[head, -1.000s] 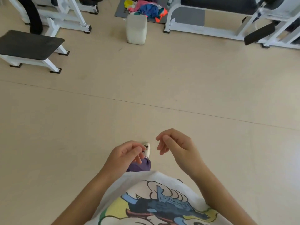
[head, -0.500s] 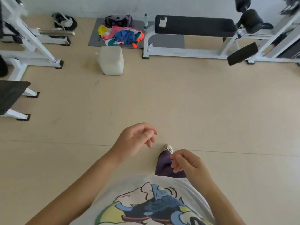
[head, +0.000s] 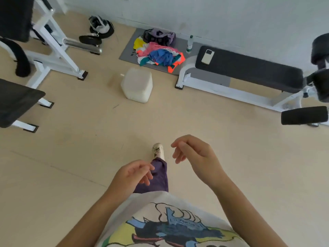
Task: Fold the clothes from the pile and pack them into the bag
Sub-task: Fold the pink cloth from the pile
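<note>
Both hands empty, far from the clothes

The left hand [head: 131, 177] and right hand [head: 194, 154] hang loosely curled, well apart from the colourful crumpled clothes pile [head: 160, 55] on the grey mat [head: 127, 54].

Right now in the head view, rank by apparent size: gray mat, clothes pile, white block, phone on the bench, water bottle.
1. gray mat
2. clothes pile
3. white block, close to the pile and nearer the camera, so unsure
4. phone
5. water bottle, similar to the phone

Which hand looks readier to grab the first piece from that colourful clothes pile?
Right hand, marginally: it is held further forward toward the clothes pile. The left hand hangs nearer the body. Both are empty and far away.
</note>
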